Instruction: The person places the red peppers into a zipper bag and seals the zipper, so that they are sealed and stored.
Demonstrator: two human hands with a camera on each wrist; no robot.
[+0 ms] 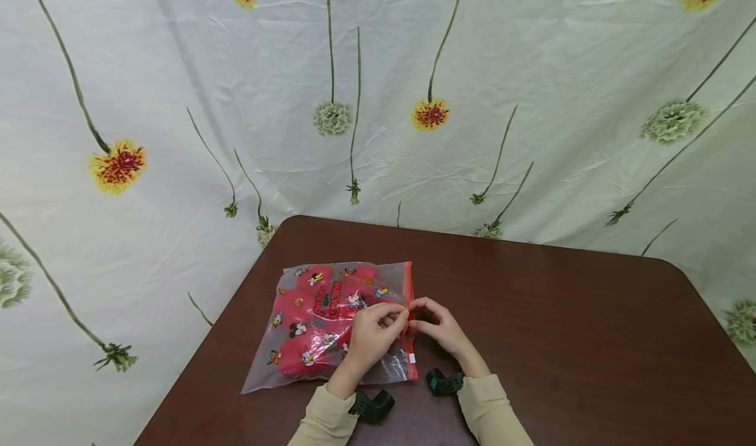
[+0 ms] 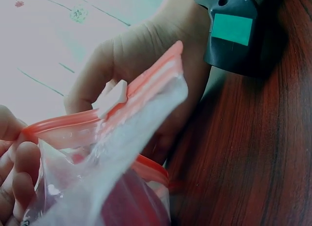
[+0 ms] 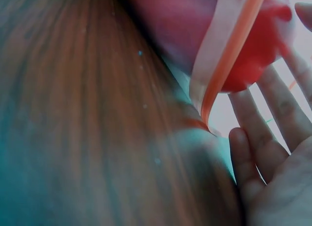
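Note:
A clear zip bag (image 1: 378, 365) with cartoon prints lies on the table, with several rounded red things (image 1: 295, 354) inside. Its red zip strip (image 1: 408, 275) runs along the right end, and a white slider (image 2: 113, 100) sits on that strip. My left hand (image 1: 376, 331) pinches the bag's opening edge. At the mouth, my right hand (image 1: 445, 333) holds a smooth red thing (image 3: 256, 58) between thumb and fingers. This red thing bulges past the orange-red strip in the right wrist view; what kind it is does not show.
The dark brown wooden table (image 1: 561, 341) stretches out to the right of the bag. A white curtain (image 1: 384, 59) with printed flowers hangs behind it. Black wrist devices (image 1: 373, 406) are worn just below both hands, close over the table.

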